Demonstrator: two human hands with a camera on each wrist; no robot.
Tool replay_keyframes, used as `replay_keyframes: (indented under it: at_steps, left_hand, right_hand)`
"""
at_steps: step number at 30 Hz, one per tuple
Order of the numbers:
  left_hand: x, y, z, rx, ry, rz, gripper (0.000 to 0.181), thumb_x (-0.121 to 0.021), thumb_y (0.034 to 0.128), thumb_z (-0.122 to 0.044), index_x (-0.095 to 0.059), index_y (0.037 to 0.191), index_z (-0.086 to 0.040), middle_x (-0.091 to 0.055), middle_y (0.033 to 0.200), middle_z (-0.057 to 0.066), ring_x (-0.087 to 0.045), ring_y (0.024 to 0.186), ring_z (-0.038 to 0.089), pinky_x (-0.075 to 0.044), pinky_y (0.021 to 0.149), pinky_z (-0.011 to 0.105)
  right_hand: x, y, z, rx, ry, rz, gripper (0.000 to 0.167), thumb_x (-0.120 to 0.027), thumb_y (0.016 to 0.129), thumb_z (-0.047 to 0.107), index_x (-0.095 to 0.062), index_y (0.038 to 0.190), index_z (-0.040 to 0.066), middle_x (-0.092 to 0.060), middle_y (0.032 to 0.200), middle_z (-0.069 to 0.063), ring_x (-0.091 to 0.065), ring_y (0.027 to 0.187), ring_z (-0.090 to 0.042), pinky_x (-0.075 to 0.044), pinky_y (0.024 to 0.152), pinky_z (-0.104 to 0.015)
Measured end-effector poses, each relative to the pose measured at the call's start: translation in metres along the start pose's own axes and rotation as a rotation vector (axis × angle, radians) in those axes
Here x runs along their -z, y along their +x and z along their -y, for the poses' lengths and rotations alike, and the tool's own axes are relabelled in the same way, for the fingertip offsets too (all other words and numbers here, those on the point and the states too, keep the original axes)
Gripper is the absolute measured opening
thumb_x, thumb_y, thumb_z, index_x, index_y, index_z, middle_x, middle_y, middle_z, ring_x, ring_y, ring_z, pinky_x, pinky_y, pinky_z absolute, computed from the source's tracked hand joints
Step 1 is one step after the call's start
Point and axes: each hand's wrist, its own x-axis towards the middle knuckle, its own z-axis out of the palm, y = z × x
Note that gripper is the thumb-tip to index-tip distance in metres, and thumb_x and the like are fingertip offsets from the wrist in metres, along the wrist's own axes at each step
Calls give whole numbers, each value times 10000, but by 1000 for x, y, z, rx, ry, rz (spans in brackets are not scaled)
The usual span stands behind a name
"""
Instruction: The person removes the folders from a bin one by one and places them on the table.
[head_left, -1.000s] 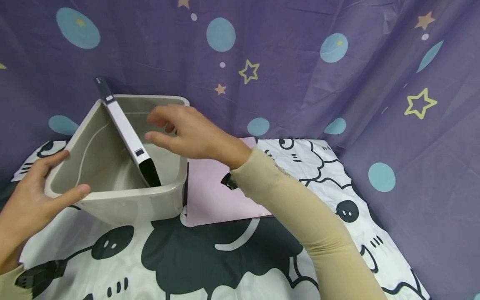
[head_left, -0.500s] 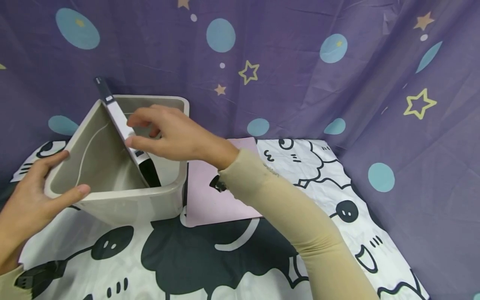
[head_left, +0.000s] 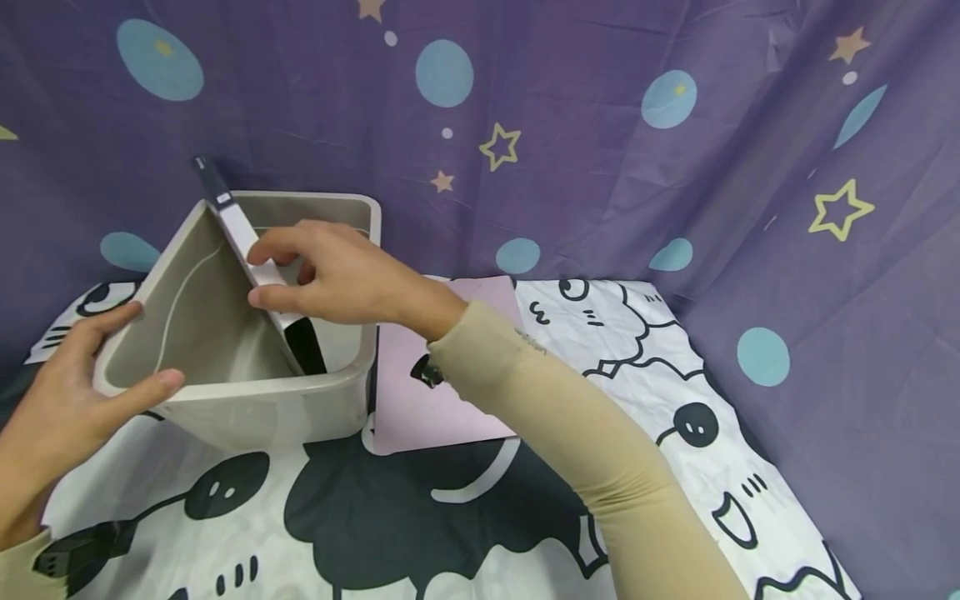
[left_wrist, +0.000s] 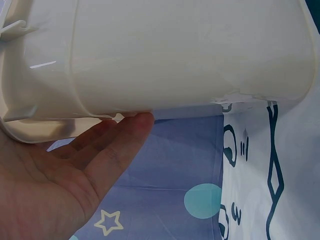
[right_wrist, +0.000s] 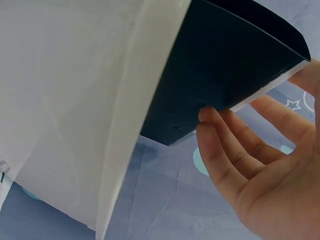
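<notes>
The bin (head_left: 262, 412) looks glossy plastic, the folder (head_left: 240, 231) smooth, the curtain (head_left: 585, 192) matt cloth

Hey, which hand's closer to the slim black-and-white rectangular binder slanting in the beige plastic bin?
Right. Your right hand touches the binder; your left hand is apart from it, at the near left corner of the bin.

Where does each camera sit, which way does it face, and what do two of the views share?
Head: on the person's head, facing forward and down at the bin, black-and-white file, pink sheet and curtain; left hand, right hand and both sleeves show.
Left wrist: on that wrist, facing the bin's outer wall, curtain and printed cloth beyond; the left hand shows.
Right wrist: on that wrist, facing the file's dark side beside the bin; the right hand shows.
Shared: head and right wrist both show the right hand touching the file.
</notes>
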Motion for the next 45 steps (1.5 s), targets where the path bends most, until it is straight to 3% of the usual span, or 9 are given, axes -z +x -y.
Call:
replay_keyframes:
  at_steps: [5, 12, 18, 19, 22, 25, 29, 38, 45]
  left_hand:
    - [0, 0, -1, -2, 4, -6, 984, -777, 795, -158, -130, 1525, -34, -228, 1429, 368, -360, 1041, 553, -238, 563, 57]
    - [1, 0, 3, -8, 15, -21, 987, -789, 782, -154, -150, 1527, -50, -287, 1383, 376, -377, 979, 468, -261, 559, 51]
    - [1, -1, 2, -10, 19, -20, 980, -787, 783, -160, -156, 1523, -37, -288, 1374, 381, -371, 999, 513, -243, 563, 59]
    - [2, -1, 2, -11, 18, -19, 981, -789, 781, -160, -157, 1523, -40, -287, 1375, 379, -384, 1002, 489, -244, 564, 58]
    - [2, -1, 3, -15, 16, -23, 983, -796, 774, -158, -171, 1525, -58, -294, 1379, 365, -433, 988, 237, -256, 573, 50]
    - [2, -1, 3, -16, 19, -27, 982, -797, 772, -160, -176, 1526, -65, -299, 1379, 358, -424, 977, 226, -254, 580, 50]
    - [2, -1, 3, -10, 19, -20, 981, -787, 784, -165, -157, 1528, -57, -277, 1390, 365, -367, 1012, 511, -234, 574, 63]
    - [2, -1, 3, -10, 26, -22, 972, -782, 788, -175, -162, 1527, -59, -291, 1381, 366, -373, 1008, 491, -233, 575, 77]
    - [0, -1, 1, -1, 29, -17, 982, -781, 792, -189, -147, 1533, -73, -260, 1415, 355, -368, 1047, 536, -223, 580, 95]
  right_hand:
    - [0, -1, -6, -8, 73, 12, 373, -646, 904, 297, -608, 1246, 156, -581, 1166, 59, -591, 920, -29, -418, 800, -121]
    - [5, -1, -13, -23, 84, 51, 391, -597, 927, 258, -569, 1302, 152, -567, 1193, 48, -585, 935, -37, -418, 810, -132]
    - [7, 0, -22, -28, 101, 77, 399, -525, 942, 215, -542, 1339, 171, -547, 1263, 59, -561, 997, -40, -408, 837, -128]
    - [7, 0, -23, -31, 106, 80, 403, -513, 941, 211, -545, 1342, 183, -543, 1274, 72, -553, 1006, -37, -406, 837, -129]
    - [8, 0, -28, -39, 116, 87, 415, -480, 941, 197, -551, 1350, 212, -538, 1290, 105, -533, 1012, -34, -414, 820, -144]
    - [8, 0, -32, -45, 126, 89, 420, -467, 938, 192, -558, 1348, 211, -539, 1293, 118, -525, 1020, -44, -414, 813, -156]
    - [9, -1, -37, -60, 123, 78, 392, -513, 941, 223, -568, 1328, 192, -548, 1287, 106, -521, 1049, -52, -408, 836, -148]
    - [9, 4, -42, -113, 230, 85, 420, -662, 892, 238, -574, 1294, 155, -601, 1085, 1, -593, 820, -116, -473, 734, -217]
    - [9, 11, -39, -173, 212, 107, 490, -704, 858, 270, -547, 1317, 197, -561, 1134, 23, -567, 917, -117, -475, 740, -212]
